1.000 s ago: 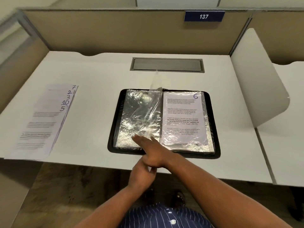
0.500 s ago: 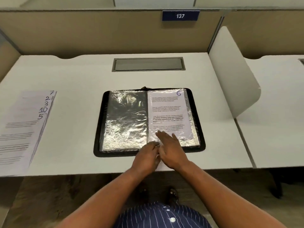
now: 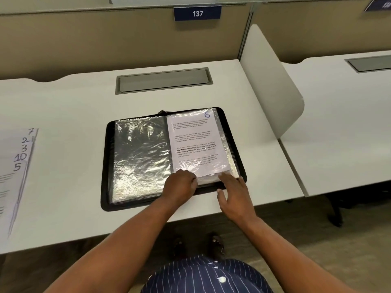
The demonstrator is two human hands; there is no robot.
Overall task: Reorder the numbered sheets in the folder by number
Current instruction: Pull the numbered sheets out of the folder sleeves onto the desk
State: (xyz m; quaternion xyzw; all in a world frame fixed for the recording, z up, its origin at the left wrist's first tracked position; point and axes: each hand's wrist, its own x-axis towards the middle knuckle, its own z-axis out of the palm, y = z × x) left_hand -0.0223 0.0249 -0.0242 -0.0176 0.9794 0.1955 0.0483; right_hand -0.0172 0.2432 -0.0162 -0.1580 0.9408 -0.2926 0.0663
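The black zip folder lies open on the white desk. Its left page is an empty, crinkled plastic sleeve. In the right sleeve sits a printed sheet marked 6. My left hand is at that sleeve's bottom edge near the spine, its fingers curled onto the plastic with the fingertips hidden. My right hand has straight fingers touching the sleeve's bottom right corner. A fanned stack of loose sheets, marked 7, 2, 3, 10 and 5, lies at the far left.
A grey cable hatch is set into the desk behind the folder. A white divider panel stands to the right, with a second desk beyond it. A beige partition carries a sign reading 137.
The plastic sleeve that was turning over has settled flat on the left page. Both hands shifted right to the bottom edge of sheet 6's sleeve and moved apart.
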